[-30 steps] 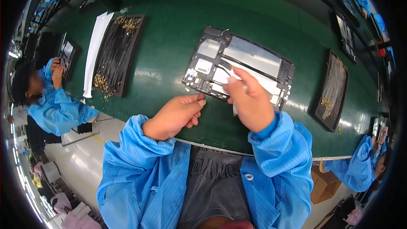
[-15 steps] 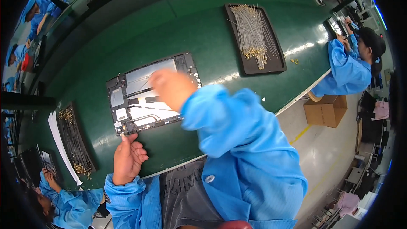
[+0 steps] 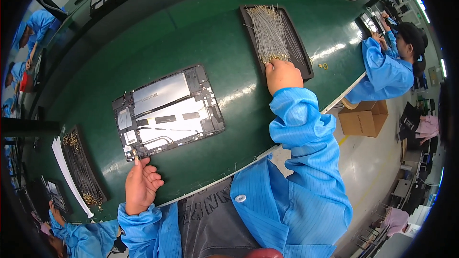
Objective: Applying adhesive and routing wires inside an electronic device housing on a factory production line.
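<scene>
- Head view: right hand (image 3: 283, 77) over the near ends of pale grey cables (image 3: 271, 36) with gold connectors, heaped in a dark tray (image 3: 307, 70) at the right of the green worktop (image 3: 215, 33). Fingertips hidden; cannot tell whether this grip is closed on a cable.
- Left hand (image 3: 140, 186) at the near-left corner of an opened tablet (image 3: 191, 110); thumb and forefinger meet its edge, other fingers loosely curled. Cannot tell if that grip pinches anything.
- Handling, my judgement: take one connector, part it from neighbours before lifting, avoid kinks; left hand steadies lightly.
- Cables lie lengthwise, away from the wearer. Tablet innards-up, long axis slanting left-near to right-far.
</scene>
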